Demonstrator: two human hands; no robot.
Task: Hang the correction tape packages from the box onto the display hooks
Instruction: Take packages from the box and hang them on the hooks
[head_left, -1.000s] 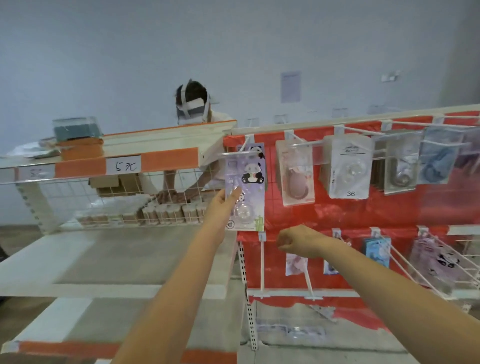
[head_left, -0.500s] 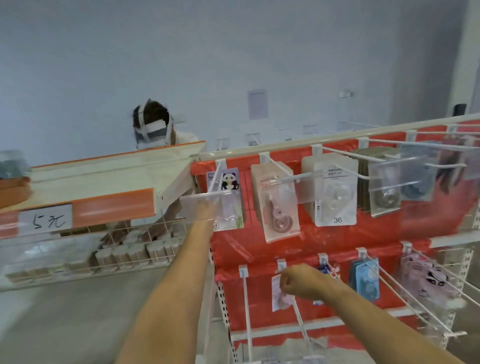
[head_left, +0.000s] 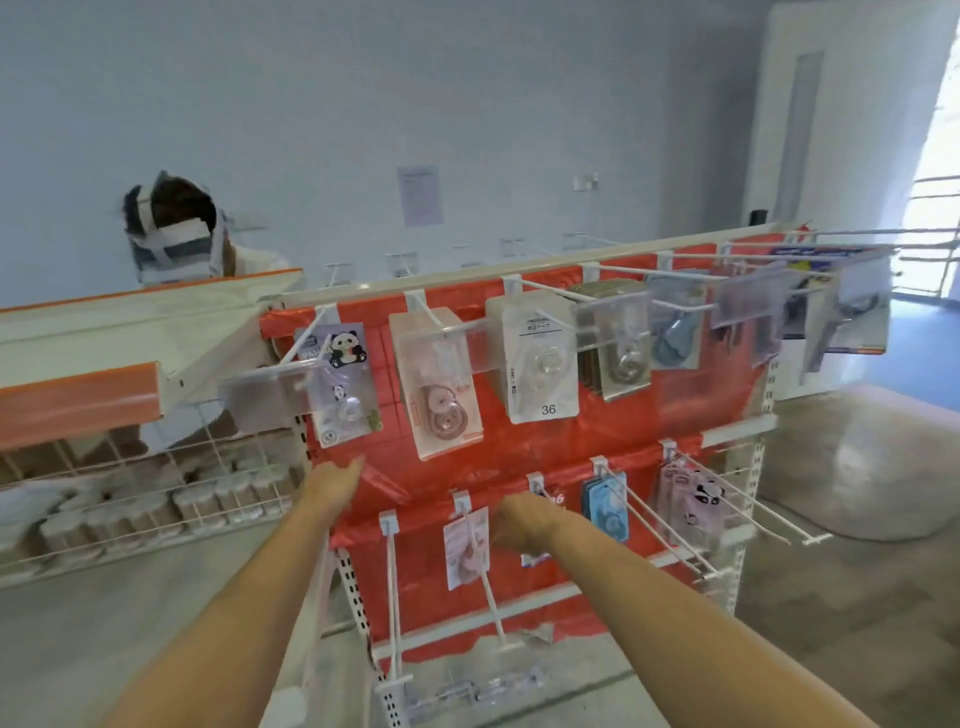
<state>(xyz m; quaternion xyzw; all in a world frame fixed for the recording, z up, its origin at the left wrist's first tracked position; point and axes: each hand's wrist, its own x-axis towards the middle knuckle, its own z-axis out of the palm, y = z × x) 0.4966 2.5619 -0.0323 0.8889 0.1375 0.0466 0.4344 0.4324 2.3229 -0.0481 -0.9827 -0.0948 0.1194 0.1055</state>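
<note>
Our left hand (head_left: 335, 480) hovers just below the panda pack (head_left: 340, 387), fingers loosely straight, holding nothing. Our right hand (head_left: 522, 519) looks curled, though blur hides what it grips, if anything. A careless brush upward could knock the pack off its hook (head_left: 311, 338). It hangs face-out, long axis vertical.

Your two forearms are bare from the bottom edge of the view right up to the fingers, with no sleeve, cuff or glove on either. Behind the fingers of your left hand (head_left: 332, 486) the wrist carries no watch or band; the same goes for your right hand (head_left: 522, 522). No rings show on the fingers (though motion blur softens both hands, so fine detail is lost).
</note>
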